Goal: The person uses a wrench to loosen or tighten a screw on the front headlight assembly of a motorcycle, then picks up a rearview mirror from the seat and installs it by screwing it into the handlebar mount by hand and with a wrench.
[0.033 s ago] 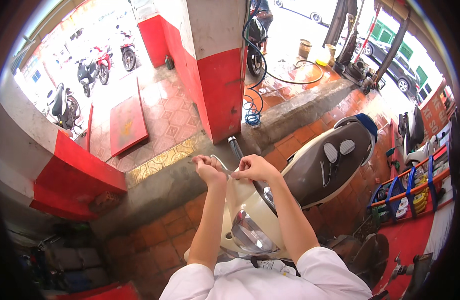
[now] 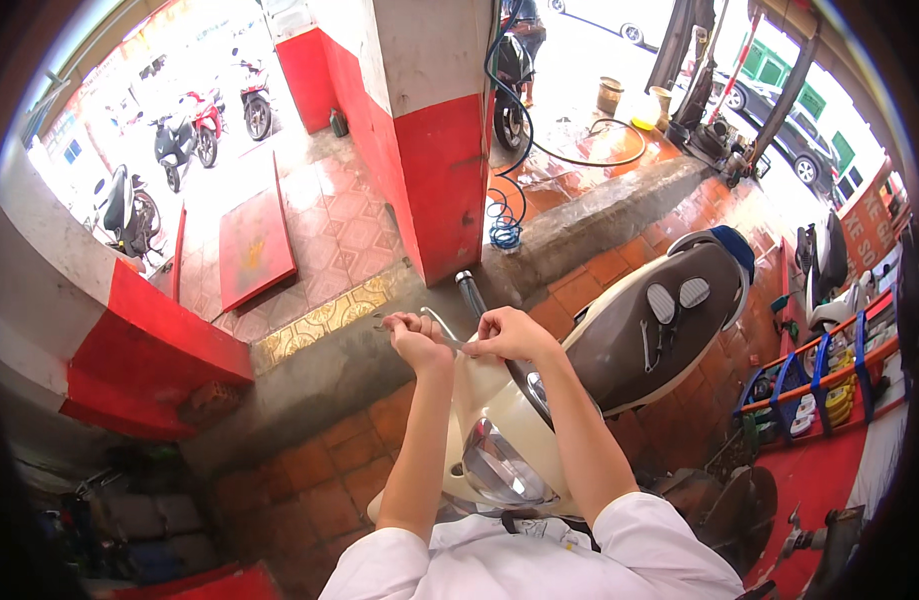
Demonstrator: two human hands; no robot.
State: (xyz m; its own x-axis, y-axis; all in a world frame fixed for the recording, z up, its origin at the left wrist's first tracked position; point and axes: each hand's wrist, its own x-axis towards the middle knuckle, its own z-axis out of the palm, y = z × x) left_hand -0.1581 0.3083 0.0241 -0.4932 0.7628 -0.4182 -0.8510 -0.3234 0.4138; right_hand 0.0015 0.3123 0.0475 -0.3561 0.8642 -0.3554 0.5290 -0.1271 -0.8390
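Observation:
Over the front of a cream scooter, my left hand is closed, pinching a small, thin, dark piece too small to name, just left of a curved silver lever. My right hand is closed, thumb and fingers at the lever's lower end beside the handlebar grip. Below my hands is the chrome-trimmed headlamp. On the brown seat rest two pale oval pieces and slender metal tools.
A red-and-white pillar stands ahead, with a coiled blue hose and concrete step. A red board lies left. Orange-and-blue racks line the right. Parked scooters and another person are outside.
My left fingertips have shifted very slightly around the small piece. Otherwise both hands and the scooter look the same.

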